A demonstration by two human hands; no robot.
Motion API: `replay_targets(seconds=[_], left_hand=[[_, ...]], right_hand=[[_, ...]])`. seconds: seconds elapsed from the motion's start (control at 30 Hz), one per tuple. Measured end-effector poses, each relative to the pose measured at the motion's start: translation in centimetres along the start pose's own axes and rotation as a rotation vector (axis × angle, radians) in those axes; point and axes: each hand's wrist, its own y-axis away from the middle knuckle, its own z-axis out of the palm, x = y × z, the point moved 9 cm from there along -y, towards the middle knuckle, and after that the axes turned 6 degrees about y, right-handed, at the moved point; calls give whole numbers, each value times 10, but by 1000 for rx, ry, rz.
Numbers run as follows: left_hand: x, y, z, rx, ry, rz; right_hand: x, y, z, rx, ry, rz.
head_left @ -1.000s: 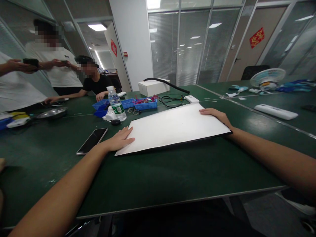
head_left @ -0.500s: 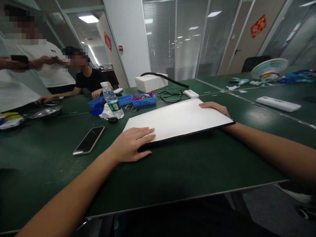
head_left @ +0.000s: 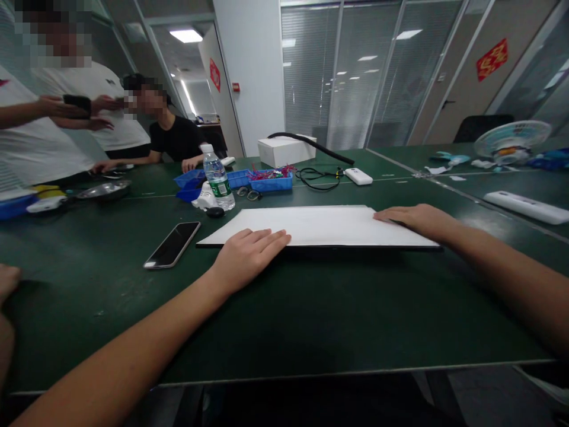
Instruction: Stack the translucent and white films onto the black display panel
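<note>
A flat white board with a black edge (head_left: 329, 228) lies level on the green table in front of me, its near edge just above the tabletop or on it. My left hand (head_left: 249, 255) rests over the near left edge, fingers stretched out on the white surface; its thumb is hidden. On the right side, my right hand (head_left: 413, 220) lies flat over the edge with fingers extended. What its thumb does cannot be seen. To the left of the board is a phone (head_left: 173, 244), screen up.
A water bottle (head_left: 219, 181) stands behind the board beside a black mouse-like object (head_left: 215, 212). Blue trays (head_left: 271, 182), a white box (head_left: 287, 151) and a black cable (head_left: 317, 178) lie farther back. A fan (head_left: 511, 142) is at right. Other people stand and sit at left.
The board has gone from tilted, with its right side raised, to lying level and squared to me. My right hand has come down with it. Another person's hand now shows at the left edge.
</note>
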Motion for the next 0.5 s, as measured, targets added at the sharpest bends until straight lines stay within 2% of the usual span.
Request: replay_targets(seconds=[0.07,0.13,0.2,0.23,0.3,0.37,0.43,0.5], left_hand=[[3,-2,0,-3,-2,-1],[6,-5,-3,-2,-4,-8],[11,-10,-6,-6,-2,-13],[14,-13,-7,-11,-3,-15],[22,-20,-8,-29,-6,-12],[34,-26,-9,-40,-5,4],[47,-33,-10,-44,2,20],[61,-40,-9,-51,4,41]], right_hand=[[8,-3,-10,-33,76,22],[14,-3,-32,-15,149,77],[6,1,-62,42,166,119],[-5,5,-77,77,120,120],[-42,17,-97,91,-41,105],[-91,32,-103,66,-135,82],[-150,49,-108,181,-115,-48],[-199,67,-101,286,15,-148]])
